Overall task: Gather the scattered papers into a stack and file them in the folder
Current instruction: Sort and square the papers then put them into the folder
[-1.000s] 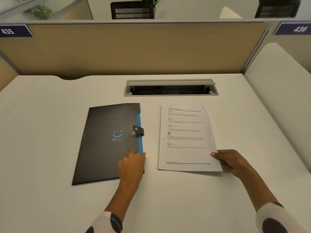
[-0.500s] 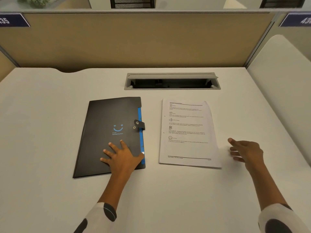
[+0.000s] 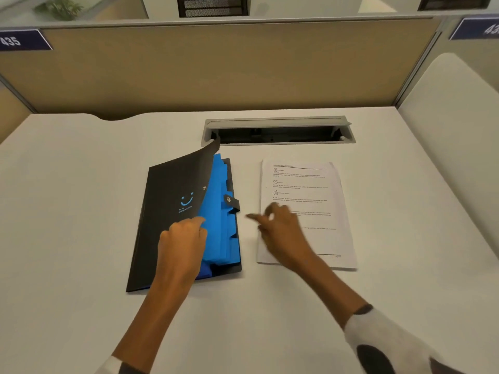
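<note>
Left hand (image 3: 181,236) pinches the folder (image 3: 172,211) cover, lifting it toward nine o'clock; right hand (image 3: 280,225), loose and empty, hovers above the paper stack (image 3: 305,184). Open fully before sliding.

1 folder (image 3: 172,201), 1 paper stack (image 3: 305,184)

Both forearms are bare from wrist to well above it. The left hand (image 3: 181,238) and the right hand (image 3: 280,228) wear no rings, watch or gloves. At 5 o'clock a white sleeve (image 3: 388,344) with large dark round spots shows; another cuff (image 3: 118,367) at 7 o'clock.
</note>
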`<control>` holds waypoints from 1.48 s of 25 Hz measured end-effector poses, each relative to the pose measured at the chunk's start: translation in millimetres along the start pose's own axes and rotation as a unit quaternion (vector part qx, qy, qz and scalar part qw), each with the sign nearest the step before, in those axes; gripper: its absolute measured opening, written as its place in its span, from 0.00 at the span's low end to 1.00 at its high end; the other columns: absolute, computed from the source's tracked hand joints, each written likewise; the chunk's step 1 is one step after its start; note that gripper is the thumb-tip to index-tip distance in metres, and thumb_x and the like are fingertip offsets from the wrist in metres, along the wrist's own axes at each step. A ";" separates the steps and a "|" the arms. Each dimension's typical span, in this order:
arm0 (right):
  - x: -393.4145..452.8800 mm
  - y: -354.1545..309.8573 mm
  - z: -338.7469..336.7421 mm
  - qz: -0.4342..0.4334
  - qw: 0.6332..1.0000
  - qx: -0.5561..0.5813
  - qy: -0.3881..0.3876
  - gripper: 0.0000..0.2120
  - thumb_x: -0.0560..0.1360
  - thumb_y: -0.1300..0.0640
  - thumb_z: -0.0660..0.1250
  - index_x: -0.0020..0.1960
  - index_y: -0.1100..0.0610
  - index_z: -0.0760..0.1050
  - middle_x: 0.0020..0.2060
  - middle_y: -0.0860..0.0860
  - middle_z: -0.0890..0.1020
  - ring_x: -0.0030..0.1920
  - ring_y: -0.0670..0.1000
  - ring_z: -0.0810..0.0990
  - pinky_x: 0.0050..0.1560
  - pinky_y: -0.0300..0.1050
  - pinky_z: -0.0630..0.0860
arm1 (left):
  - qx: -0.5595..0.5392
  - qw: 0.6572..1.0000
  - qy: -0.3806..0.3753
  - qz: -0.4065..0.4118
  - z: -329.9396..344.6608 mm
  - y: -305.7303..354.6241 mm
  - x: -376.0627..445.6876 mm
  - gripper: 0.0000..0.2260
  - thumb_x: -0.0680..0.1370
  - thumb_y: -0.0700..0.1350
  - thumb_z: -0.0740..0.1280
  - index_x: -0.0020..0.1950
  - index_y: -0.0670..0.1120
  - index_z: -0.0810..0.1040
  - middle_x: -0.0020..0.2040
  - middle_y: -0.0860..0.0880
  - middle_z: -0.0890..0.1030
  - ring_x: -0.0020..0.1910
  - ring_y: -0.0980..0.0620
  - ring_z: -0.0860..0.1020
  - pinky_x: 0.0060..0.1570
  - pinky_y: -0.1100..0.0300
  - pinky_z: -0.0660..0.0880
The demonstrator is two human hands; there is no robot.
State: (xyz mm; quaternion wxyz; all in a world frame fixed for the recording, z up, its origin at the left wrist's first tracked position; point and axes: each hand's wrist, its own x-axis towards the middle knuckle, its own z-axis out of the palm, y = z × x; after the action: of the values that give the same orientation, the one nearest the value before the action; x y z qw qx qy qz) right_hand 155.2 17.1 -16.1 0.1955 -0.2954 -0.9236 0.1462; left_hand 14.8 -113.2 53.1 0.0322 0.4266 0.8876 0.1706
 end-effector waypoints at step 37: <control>-23.5 122.4 -57.5 0.599 0.766 0.232 -0.014 0.19 0.68 0.50 0.73 0.43 0.64 0.70 0.44 0.60 0.76 0.43 0.59 0.75 0.43 0.49 0.70 | 0.322 0.883 -0.259 0.222 121.7 50.6 -2.4 0.32 0.79 0.33 0.56 0.75 0.52 0.42 0.63 0.28 0.68 0.57 0.36 0.76 0.52 0.51 0.78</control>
State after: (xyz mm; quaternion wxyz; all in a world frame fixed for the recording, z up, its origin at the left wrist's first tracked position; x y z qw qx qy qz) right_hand 258.3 107.7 -19.1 0.1181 -0.7322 -0.4997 0.4474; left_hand 78.8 -52.3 -44.7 0.0829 0.6287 0.7356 -0.2383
